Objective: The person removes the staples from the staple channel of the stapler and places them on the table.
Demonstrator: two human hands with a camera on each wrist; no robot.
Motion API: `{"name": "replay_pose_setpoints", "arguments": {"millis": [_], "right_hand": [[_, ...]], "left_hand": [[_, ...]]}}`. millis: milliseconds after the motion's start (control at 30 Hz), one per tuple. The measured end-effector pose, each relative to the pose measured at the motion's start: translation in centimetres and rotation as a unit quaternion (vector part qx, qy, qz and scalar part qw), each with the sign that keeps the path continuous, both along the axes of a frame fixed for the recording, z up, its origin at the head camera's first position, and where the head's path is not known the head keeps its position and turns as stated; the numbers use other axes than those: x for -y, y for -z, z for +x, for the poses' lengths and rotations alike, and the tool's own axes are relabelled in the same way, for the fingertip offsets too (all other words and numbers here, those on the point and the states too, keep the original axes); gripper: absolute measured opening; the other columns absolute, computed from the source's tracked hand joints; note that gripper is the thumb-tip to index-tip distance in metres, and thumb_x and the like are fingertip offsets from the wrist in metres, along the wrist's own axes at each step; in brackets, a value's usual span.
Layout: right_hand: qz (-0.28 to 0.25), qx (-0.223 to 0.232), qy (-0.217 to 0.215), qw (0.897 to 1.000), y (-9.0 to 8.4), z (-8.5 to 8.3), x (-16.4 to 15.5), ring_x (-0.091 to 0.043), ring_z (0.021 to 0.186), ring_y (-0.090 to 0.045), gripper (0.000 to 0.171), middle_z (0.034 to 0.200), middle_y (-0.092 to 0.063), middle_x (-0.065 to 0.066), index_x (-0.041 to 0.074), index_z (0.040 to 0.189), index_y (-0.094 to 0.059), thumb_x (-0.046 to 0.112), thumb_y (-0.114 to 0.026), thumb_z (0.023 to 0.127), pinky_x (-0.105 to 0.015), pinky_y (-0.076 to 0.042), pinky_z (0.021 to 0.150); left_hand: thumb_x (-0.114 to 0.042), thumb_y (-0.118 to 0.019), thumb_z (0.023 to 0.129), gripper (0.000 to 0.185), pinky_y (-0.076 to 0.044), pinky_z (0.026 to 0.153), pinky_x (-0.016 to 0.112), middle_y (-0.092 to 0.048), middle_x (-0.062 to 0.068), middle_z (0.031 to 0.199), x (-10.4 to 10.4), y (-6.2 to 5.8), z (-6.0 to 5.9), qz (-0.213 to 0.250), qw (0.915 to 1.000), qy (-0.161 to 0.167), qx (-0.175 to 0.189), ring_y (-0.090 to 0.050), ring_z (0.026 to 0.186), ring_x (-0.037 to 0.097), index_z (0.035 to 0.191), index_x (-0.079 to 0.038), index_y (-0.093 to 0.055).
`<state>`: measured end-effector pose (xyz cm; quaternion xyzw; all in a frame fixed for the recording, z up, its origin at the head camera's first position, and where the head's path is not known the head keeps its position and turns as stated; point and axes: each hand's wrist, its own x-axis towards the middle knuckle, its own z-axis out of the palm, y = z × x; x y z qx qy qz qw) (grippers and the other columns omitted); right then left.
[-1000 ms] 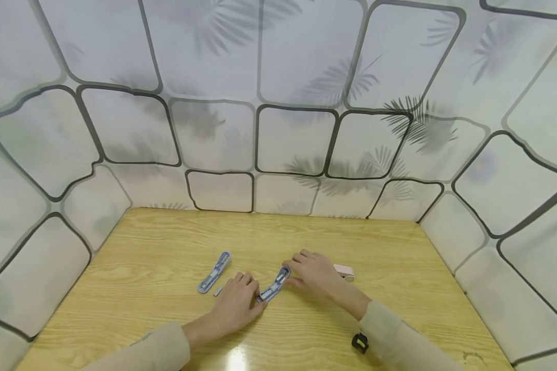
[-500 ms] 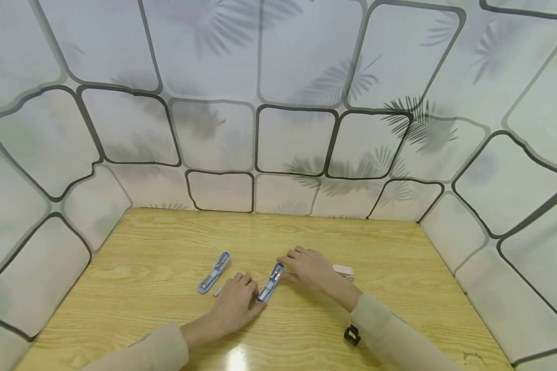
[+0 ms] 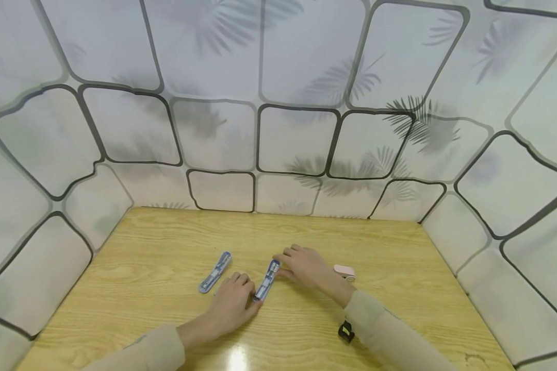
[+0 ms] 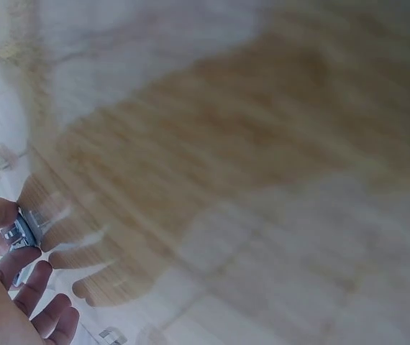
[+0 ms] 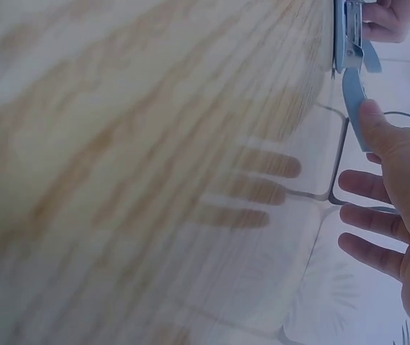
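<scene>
A blue stapler (image 3: 266, 281), unfolded into one long piece with its metal channel showing, lies between the two hands. My left hand (image 3: 234, 301) grips its near end between thumb and fingers. At the far end, my right hand (image 3: 308, 268) pinches it with thumb and index finger. In the right wrist view the blue arm of the stapler (image 5: 354, 100) runs to the right thumb (image 5: 377, 126), and the other fingers are spread. The left wrist view has the stapler (image 4: 21, 230) between the left thumb and index finger.
A second unfolded blue stapler (image 3: 215, 272) lies left of the hands on the wooden table (image 3: 167, 242). Right of the right hand is a small pink object (image 3: 344, 271) with a rounded end. A black device (image 3: 346, 331) shows beside the right sleeve. A patterned curtain (image 3: 297, 139) surrounds the table.
The stapler's far end has swung left and away, so it stands steeper and straighter in view. My right hand moved left with it; my left hand shifted slightly left, covering the small grey piece.
</scene>
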<state>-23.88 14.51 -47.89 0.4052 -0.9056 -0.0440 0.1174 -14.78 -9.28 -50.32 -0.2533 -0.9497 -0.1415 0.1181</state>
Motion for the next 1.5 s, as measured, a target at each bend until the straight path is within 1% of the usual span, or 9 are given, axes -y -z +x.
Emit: {"name": "replay_pose_setpoints", "arguments": {"millis": [267,567,733,867,967,1167,1267,1400,1500], "right_hand": [[0.001,-0.003,0.005,1.000,0.0,0.0,0.1,-0.012,0.089,-0.066,0.048,0.104,-0.075,0.005,0.023,0.132,-0.070,0.057,-0.063,0.099,-0.024,-0.056,0.072],[-0.047,0.055,0.055,0.996,-0.6,0.7,-0.5,-0.017,0.097,-0.070,0.045,0.112,-0.076,0.001,0.022,0.132,-0.071,0.053,-0.066,0.100,-0.031,-0.060,0.076],[-0.098,0.109,0.070,0.987,-1.0,1.5,-1.1,-0.016,0.095,-0.073,0.039,0.108,-0.077,0.002,0.020,0.129,-0.072,0.047,-0.068,0.101,-0.031,-0.061,0.076],[-0.141,0.159,0.085,0.973,-1.3,2.1,-1.4,-0.014,0.093,-0.074,0.036,0.105,-0.079,0.003,0.019,0.126,-0.074,0.045,-0.068,0.102,-0.031,-0.061,0.076],[-0.181,0.197,0.103,0.958,-1.6,2.6,-1.5,-0.012,0.089,-0.073,0.032,0.101,-0.079,0.003,0.017,0.122,-0.075,0.040,-0.070,0.101,-0.029,-0.059,0.074],[-0.250,0.279,0.136,0.917,-2.3,3.2,-1.3,-0.007,0.085,-0.068,0.026,0.098,-0.079,0.004,0.015,0.116,-0.078,0.036,-0.071,0.101,-0.025,-0.055,0.074],[-0.285,0.332,0.136,0.889,-2.5,3.2,-1.3,-0.011,0.086,-0.070,0.026,0.098,-0.079,0.003,0.013,0.115,-0.078,0.034,-0.071,0.101,-0.027,-0.057,0.074],[-0.332,0.404,0.127,0.843,-2.4,3.1,-1.1,-0.020,0.081,-0.075,0.024,0.094,-0.080,-0.003,0.007,0.112,-0.079,0.027,-0.073,0.100,-0.031,-0.062,0.068],[-0.351,0.439,0.122,0.818,-2.1,2.9,-0.6,-0.022,0.078,-0.076,0.023,0.093,-0.081,-0.009,0.002,0.110,-0.079,0.022,-0.074,0.099,-0.034,-0.064,0.066]], "left_hand": [[-0.039,-0.083,0.089,0.029,-0.054,0.081,0.034,-0.067,-0.001,0.097,0.0,0.0,-0.1,-0.011,0.9998,-0.008,0.012,-0.060,0.091,0.016,0.089,-0.013,-0.071],[-0.038,-0.084,0.088,0.028,-0.054,0.081,0.034,-0.066,-0.001,0.096,0.1,0.1,-0.1,-0.001,0.9998,-0.014,0.011,-0.059,0.091,0.015,0.088,-0.013,-0.071],[-0.037,-0.085,0.087,0.027,-0.054,0.081,0.034,-0.067,-0.001,0.095,0.1,-0.1,0.0,0.003,0.9999,-0.014,0.006,-0.059,0.090,0.015,0.088,-0.013,-0.071],[-0.038,-0.084,0.088,0.029,-0.055,0.082,0.035,-0.067,0.000,0.096,0.0,0.0,0.0,0.001,0.9999,-0.015,0.006,-0.060,0.091,0.016,0.088,-0.012,-0.071],[-0.038,-0.084,0.088,0.029,-0.055,0.083,0.035,-0.067,0.000,0.096,0.0,0.1,0.0,0.000,0.9999,-0.016,0.003,-0.060,0.090,0.016,0.088,-0.012,-0.071],[-0.039,-0.084,0.087,0.029,-0.055,0.083,0.035,-0.067,-0.001,0.095,0.0,0.2,0.0,-0.002,0.9998,-0.018,0.001,-0.060,0.091,0.016,0.087,-0.013,-0.070],[-0.039,-0.084,0.087,0.030,-0.055,0.083,0.036,-0.068,0.000,0.096,0.0,0.2,0.1,-0.001,0.9998,-0.018,0.003,-0.061,0.092,0.016,0.087,-0.013,-0.070],[-0.038,-0.084,0.087,0.030,-0.055,0.083,0.036,-0.068,0.001,0.096,0.0,0.1,0.2,0.000,0.9998,-0.018,0.001,-0.061,0.091,0.017,0.086,-0.012,-0.070],[-0.038,-0.085,0.087,0.030,-0.055,0.081,0.035,-0.067,0.000,0.095,-0.1,0.1,0.2,0.000,0.9998,-0.019,-0.004,-0.060,0.090,0.017,0.085,-0.012,-0.070]]}}
